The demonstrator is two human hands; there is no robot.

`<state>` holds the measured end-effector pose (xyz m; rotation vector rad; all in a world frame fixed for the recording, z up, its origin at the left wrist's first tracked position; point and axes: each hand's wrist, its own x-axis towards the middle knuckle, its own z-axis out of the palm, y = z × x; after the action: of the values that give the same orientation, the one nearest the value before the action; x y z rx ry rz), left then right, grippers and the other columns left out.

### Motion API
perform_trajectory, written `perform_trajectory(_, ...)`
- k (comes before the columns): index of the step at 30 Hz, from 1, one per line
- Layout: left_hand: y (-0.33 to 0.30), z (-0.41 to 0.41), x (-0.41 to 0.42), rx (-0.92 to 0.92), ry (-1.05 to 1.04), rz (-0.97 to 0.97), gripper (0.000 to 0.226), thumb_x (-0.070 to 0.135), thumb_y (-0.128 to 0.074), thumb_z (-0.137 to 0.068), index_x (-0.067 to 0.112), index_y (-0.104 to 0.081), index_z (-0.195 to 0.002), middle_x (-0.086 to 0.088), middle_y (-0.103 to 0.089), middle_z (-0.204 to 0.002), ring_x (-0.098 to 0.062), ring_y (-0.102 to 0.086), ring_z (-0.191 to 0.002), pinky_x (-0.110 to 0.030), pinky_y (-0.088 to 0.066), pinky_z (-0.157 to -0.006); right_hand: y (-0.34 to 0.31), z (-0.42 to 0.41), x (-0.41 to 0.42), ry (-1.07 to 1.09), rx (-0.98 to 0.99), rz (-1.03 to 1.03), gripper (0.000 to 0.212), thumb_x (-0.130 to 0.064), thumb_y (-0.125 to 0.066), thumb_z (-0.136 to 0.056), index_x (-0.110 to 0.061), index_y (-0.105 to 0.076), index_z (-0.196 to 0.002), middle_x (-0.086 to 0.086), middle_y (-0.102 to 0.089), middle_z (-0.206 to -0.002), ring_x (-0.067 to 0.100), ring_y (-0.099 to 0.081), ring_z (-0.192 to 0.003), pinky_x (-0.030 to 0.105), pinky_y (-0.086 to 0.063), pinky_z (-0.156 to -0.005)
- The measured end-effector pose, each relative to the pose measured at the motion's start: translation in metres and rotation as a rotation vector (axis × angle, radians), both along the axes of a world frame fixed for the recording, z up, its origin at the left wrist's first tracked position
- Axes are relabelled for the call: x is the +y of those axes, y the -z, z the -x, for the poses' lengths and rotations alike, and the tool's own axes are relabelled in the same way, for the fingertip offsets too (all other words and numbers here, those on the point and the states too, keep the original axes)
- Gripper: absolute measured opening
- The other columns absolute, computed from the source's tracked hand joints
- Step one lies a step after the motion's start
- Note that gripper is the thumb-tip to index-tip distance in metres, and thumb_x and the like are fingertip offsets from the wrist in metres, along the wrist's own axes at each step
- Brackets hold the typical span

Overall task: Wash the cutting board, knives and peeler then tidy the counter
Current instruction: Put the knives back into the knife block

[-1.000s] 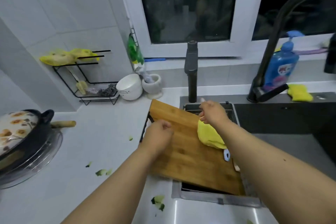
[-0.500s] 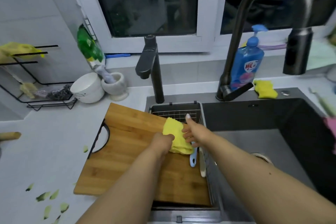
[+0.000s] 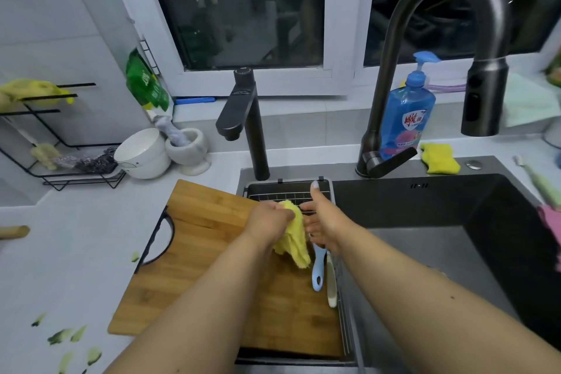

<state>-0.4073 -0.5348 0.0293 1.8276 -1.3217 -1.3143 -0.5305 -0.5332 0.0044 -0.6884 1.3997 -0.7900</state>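
A: How far was the washing at this moment?

B: I judged it was only at the beginning. The counter was not tidy: green peel scraps lay on it near the front left, and one more small scrap lay beside the handle of the board. The sink looked dry as far as I could see, and no water came from the big tap.

A: And where was the cutting board?

B: The cutting board lay flat, half on the counter and half over the left part of the sink, on top of a wire rack. I could not see foam or water on it, so I think it was not washed yet.

A: What did the hands do?

B: The left hand was closed around a yellow cloth, the fingers pressed together on its top, and the cloth hung down over the board. The right hand was just beside the cloth, with the thumb up and the fingers spread open; it held nothing.

A: The small tools?

B: A peeler with a light blue handle lay on the right edge of the board, and a pale handle lay just beside it, maybe a knife, but its blade was hidden. Both seemed unwashed. The soap bottle and a yellow sponge stood behind the sink, untouched.
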Motion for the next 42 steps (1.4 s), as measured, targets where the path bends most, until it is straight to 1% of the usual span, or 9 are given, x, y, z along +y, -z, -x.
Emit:
perform_trajectory(4, -0.024, 0.015, 0.009, 0.15, 0.141, 0.024, 0.022, 0.024, -0.053, -0.096, 0.01, -0.069, -0.102, -0.008, -0.071, -0.101, -0.018, -0.066, -0.09, -0.034, -0.055, -0.083, -0.005, -0.002, 0.0, 0.159, -0.406, -0.037, 0.082, -0.076, -0.029, -0.084, -0.009, -0.061, -0.12, 0.018, -0.069, -0.109, 0.034, -0.066, -0.102, 0.05, -0.049, -0.095)
perform_trajectory(9, -0.035, 0.021, 0.006, 0.314, 0.11, 0.018, 0.04, 0.04, -0.043, -0.1, 0.01, -0.07, -0.101, -0.004, -0.072, -0.104, -0.019, -0.066, -0.1, -0.034, -0.054, -0.084, -0.012, 0.014, 0.004, 0.317, -0.609, -0.056, 0.087, -0.075, -0.028, -0.085, -0.004, -0.063, -0.119, 0.024, -0.066, -0.114, 0.041, -0.062, -0.107, 0.054, -0.044, -0.098)
perform_trajectory(17, -0.04, 0.021, -0.002, 0.344, 0.189, 0.049, 0.055, 0.058, -0.03, -0.098, 0.023, -0.068, -0.115, 0.006, -0.065, -0.12, -0.01, -0.057, -0.112, -0.035, -0.039, -0.1, -0.03, 0.025, 0.009, 0.189, -0.59, -0.073, 0.082, -0.073, -0.033, -0.086, -0.003, -0.063, -0.116, 0.027, -0.066, -0.111, 0.042, -0.063, -0.104, 0.051, -0.049, -0.091)
perform_trajectory(24, -0.035, 0.017, -0.01, 0.3, 0.046, 0.176, 0.045, 0.051, -0.028, -0.101, 0.026, -0.063, -0.117, 0.002, -0.058, -0.128, -0.017, -0.049, -0.123, -0.041, -0.034, -0.109, -0.04, 0.043, -0.006, 0.169, -0.56, -0.03, 0.086, -0.076, -0.045, -0.078, -0.005, -0.059, -0.124, 0.023, -0.065, -0.115, 0.039, -0.062, -0.109, 0.051, -0.044, -0.099)
perform_trajectory(27, -0.025, 0.015, -0.016, 0.272, -0.121, 0.201, 0.042, 0.044, -0.033, -0.102, 0.019, -0.064, -0.114, -0.001, -0.062, -0.118, -0.017, -0.054, -0.113, -0.043, -0.038, -0.108, -0.049, 0.049, -0.011, 0.204, -0.578, 0.011, 0.079, -0.071, -0.048, -0.081, -0.004, -0.061, -0.12, 0.023, -0.066, -0.114, 0.039, -0.062, -0.108, 0.05, -0.045, -0.098)
perform_trajectory(30, -0.008, 0.017, -0.011, 0.287, -0.278, 0.082, 0.049, 0.04, -0.032, -0.103, 0.002, -0.061, -0.112, -0.005, -0.062, -0.093, -0.019, -0.057, -0.087, -0.039, -0.047, -0.091, -0.053, 0.056, -0.016, 0.293, -0.628, 0.068, 0.074, -0.068, -0.05, -0.083, -0.007, -0.06, -0.122, 0.021, -0.066, -0.114, 0.037, -0.062, -0.106, 0.049, -0.047, -0.096)
perform_trajectory(32, 0.007, 0.021, 0.002, 0.32, -0.252, -0.106, 0.054, 0.046, -0.028, -0.103, 0.003, -0.057, -0.116, -0.011, -0.062, -0.105, -0.022, -0.058, -0.094, -0.036, -0.048, -0.083, -0.053, 0.059, -0.018, 0.347, -0.648, 0.104, 0.071, -0.068, -0.048, -0.084, -0.007, -0.06, -0.12, 0.02, -0.065, -0.114, 0.036, -0.062, -0.105, 0.05, -0.046, -0.097)
perform_trajectory(35, 0.034, 0.026, 0.017, 0.344, -0.208, -0.308, 0.064, 0.054, -0.026, -0.1, 0.002, -0.054, -0.127, -0.017, -0.058, -0.127, -0.028, -0.055, -0.11, -0.039, -0.046, -0.089, -0.051, 0.063, -0.02, 0.396, -0.669, 0.12, 0.064, -0.066, -0.045, -0.087, -0.007, -0.061, -0.107, 0.02, -0.065, -0.112, 0.034, -0.062, -0.103, 0.05, -0.046, -0.098)
perform_trajectory(42, 0.056, 0.047, 0.033, 0.475, -0.118, -0.582, 0.078, 0.063, -0.025, -0.096, 0.0, -0.045, -0.137, -0.023, -0.047, -0.14, -0.036, -0.044, -0.13, -0.045, -0.037, -0.106, -0.04, 0.067, -0.019, 0.431, -0.69, 0.11, 0.065, -0.063, -0.043, -0.089, -0.01, -0.056, -0.123, 0.018, -0.064, -0.112, 0.033, -0.063, -0.099, 0.049, -0.048, -0.093)
